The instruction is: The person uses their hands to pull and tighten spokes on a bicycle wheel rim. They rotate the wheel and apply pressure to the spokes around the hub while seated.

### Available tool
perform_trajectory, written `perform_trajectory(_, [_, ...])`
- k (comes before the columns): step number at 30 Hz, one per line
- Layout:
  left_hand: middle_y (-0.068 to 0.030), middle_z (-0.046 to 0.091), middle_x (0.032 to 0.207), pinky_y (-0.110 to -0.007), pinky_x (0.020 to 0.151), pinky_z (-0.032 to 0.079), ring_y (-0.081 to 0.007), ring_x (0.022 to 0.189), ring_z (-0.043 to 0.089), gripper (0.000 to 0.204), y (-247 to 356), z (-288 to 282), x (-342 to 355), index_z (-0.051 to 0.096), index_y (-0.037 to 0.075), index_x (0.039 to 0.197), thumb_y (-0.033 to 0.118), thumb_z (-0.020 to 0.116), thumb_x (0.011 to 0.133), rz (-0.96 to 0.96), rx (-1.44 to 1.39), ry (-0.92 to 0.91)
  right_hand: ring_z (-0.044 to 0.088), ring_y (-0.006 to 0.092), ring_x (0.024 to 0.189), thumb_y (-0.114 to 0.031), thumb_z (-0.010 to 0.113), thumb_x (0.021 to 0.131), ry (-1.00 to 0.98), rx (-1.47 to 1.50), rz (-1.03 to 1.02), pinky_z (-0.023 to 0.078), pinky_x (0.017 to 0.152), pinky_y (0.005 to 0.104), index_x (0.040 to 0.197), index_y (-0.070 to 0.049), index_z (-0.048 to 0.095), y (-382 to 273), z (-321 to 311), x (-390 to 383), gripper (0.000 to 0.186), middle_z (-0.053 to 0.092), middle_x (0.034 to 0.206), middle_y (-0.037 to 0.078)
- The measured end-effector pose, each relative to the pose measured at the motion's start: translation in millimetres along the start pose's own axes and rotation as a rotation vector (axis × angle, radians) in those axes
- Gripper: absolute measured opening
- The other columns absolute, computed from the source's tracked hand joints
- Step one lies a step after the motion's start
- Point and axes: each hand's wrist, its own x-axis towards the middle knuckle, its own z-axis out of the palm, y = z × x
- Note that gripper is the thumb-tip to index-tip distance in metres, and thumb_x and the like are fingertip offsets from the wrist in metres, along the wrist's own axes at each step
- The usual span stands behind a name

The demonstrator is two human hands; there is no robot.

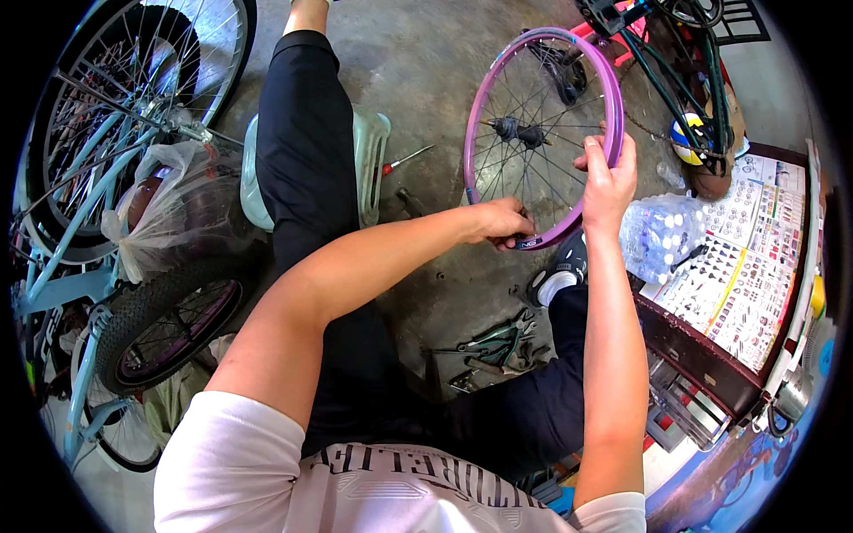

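A purple bicycle wheel rim (476, 107) with dark spokes and a black hub (520, 131) is held upper right of centre, above the floor. My right hand (607, 178) grips its right side, fingers wrapped round the rim. My left hand (506, 222) is at the rim's lower edge with fingers curled against it, partly hiding what they pinch. My black-trousered legs are spread below the wheel. A red-handled screwdriver (396, 163) lies on the floor left of the wheel, and several pliers and tools (493, 348) lie between my legs.
Light-blue bicycles (67, 284), a loose tyre (133, 355) and a bagged item (178, 200) crowd the left. A translucent stool (373, 169) sits under my left leg. At right are bottled water (662, 231), a printed sheet (755, 266) on a brown case, and a dark bicycle frame (706, 80).
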Motion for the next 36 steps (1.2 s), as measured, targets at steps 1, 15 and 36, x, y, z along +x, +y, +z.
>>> perform_trajectory(1, [-0.0051,0.064,0.090,-0.032,0.059,0.055,-0.0144,0.067,0.065,0.025,1.2,-2.5,0.8,0.061,0.000,0.110,0.019,0.065,0.094,-0.032,-0.018,-0.020,0.065,0.0145,0.070,-0.014,0.067,0.096,-0.003,-0.009,0.006,0.054,0.066,0.0304,0.122,0.001,0.060,-0.2,0.1,0.0,0.031,0.067,0.092,0.006])
perform_trajectory(15, [-0.0067,0.064,0.088,-0.035,0.065,0.059,-0.0163,0.067,0.064,0.022,-1.5,-14.1,2.5,0.062,-0.001,0.108,0.016,0.060,0.094,-0.019,-0.085,-0.061,0.066,0.0151,0.070,-0.015,0.066,0.096,0.000,0.011,0.006,0.054,0.066,0.0306,0.123,0.001,0.060,-0.4,3.6,2.7,0.032,0.068,0.093,0.007])
perform_trajectory(36, [-0.0110,0.067,0.097,-0.035,0.061,0.058,-0.0191,0.070,0.068,0.041,-1.6,-11.7,-0.2,0.054,-0.011,0.127,0.004,0.061,0.090,-0.015,-0.265,-0.042,0.065,0.0136,0.069,-0.016,0.067,0.095,-0.017,-0.035,0.011,0.053,0.067,0.0292,0.124,0.000,0.062,7.7,-10.2,5.4,0.034,0.067,0.091,0.006])
